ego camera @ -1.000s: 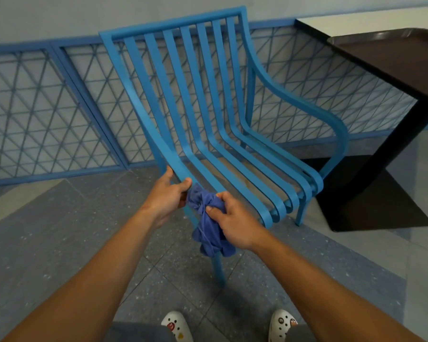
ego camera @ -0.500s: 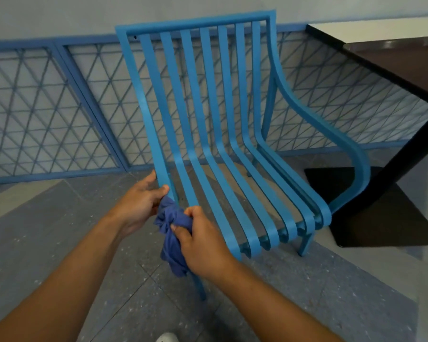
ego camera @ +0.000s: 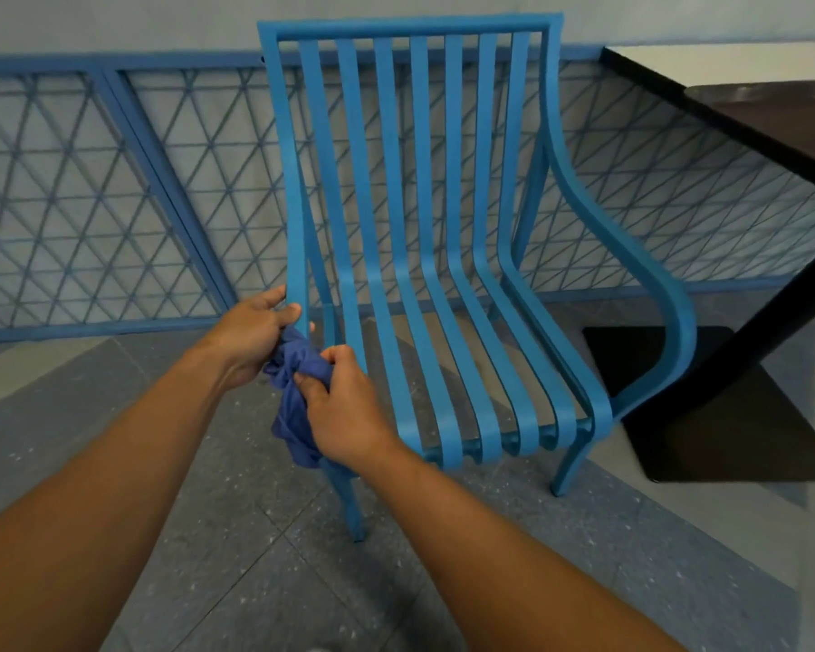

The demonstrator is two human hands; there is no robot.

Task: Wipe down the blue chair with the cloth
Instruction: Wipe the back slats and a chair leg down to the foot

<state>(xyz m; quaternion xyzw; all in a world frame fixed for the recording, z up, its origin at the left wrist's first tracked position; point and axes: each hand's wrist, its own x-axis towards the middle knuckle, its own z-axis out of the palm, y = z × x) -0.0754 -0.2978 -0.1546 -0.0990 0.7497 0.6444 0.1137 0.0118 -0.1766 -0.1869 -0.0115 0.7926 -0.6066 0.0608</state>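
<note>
Chair (ego camera: 436, 256): blue slatted metal, upright on the grey tiled floor (ego camera: 236, 548), facing the camera, in front of the fence.
Fence (ego camera: 90, 200): blue frame with diamond mesh, running behind the chair along the wall.
Table (ego camera: 772, 129): dark top and dark base, to the right of the chair, close to its right armrest.
Left hand (ego camera: 250, 338): at the chair's left front edge where the back curves into the seat; fingers curled round the outermost slat, thumb on its near side, touching the cloth below.
Right hand (ego camera: 344, 411): just below and right of the left hand, beside the chair's left front edge; fingers and thumb curled, pinching the bunched cloth.
Cloth (ego camera: 297, 392): dark blue, crumpled, pressed against the chair's left edge between the two hands, its loose end hanging down by the front leg.
</note>
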